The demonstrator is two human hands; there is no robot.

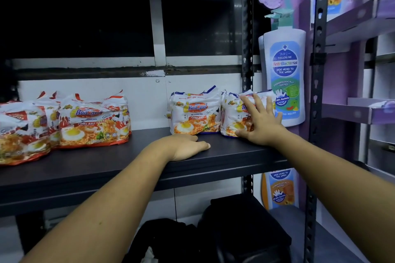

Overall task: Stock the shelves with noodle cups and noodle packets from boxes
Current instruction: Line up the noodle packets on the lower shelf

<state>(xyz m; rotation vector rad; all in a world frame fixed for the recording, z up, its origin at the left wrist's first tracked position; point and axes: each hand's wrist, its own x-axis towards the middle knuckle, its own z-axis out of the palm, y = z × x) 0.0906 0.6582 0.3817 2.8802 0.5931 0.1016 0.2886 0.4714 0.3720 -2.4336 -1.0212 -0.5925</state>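
Right hand [259, 121] is up on the end pack [232, 113], fingers spread and straight, flat against its front, thumb low near the bottom edge: pressing, not gripping. That pack stands on the shelf [106, 162] at the far right, touching the blue pack [195, 111] on its left and close beside the bottle display [285, 74]. Left hand [186, 145] lies palm down on the shelf just in front of the blue pack, fingers relaxed, holding nothing. Over on the left the red packs [94, 121] sit in their own cluster, well apart from the blue pair, bare shelf between. This looks like the squaring-up step, and the push should go in low and even so the soft pack slides back rather than tipping or crumpling. Press too high and it will likely fold over backwards; push sideways and it could jam against the display. Aim for label forward, front level with its neighbour. The left hand is well placed to steady the blue pack if it shifts. No boxes or noodle cups in view and plenty of room, so I judge the stocking is at an early stage
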